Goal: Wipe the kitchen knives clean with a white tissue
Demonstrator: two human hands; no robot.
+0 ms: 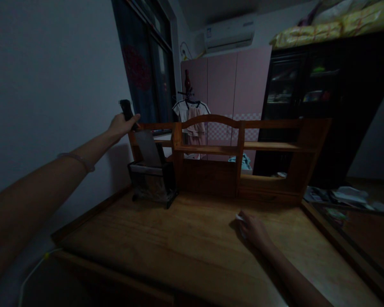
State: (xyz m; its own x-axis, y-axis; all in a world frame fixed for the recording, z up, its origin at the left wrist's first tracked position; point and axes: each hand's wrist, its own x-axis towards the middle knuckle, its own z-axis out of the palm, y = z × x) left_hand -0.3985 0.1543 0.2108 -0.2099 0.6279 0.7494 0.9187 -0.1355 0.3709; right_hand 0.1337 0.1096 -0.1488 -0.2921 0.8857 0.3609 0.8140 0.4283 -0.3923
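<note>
My left hand (121, 126) is stretched far out and up, closed around the black handle (127, 110) of a cleaver whose broad blade (149, 148) hangs down over a dark knife block (152, 181) at the back left of the wooden desk (166, 247). A bracelet sits on that wrist. My right hand (254, 230) rests on the desk top with its fingers pressed on a small white cloth or tissue (240, 218), which is mostly hidden beneath it.
A wooden shelf unit (240, 157) stands along the desk's back edge. Behind it are pink wardrobes, hanging clothes and a dark glass cabinet. Papers lie on a surface at the right (345, 197). A white cable (35, 268) runs at lower left.
</note>
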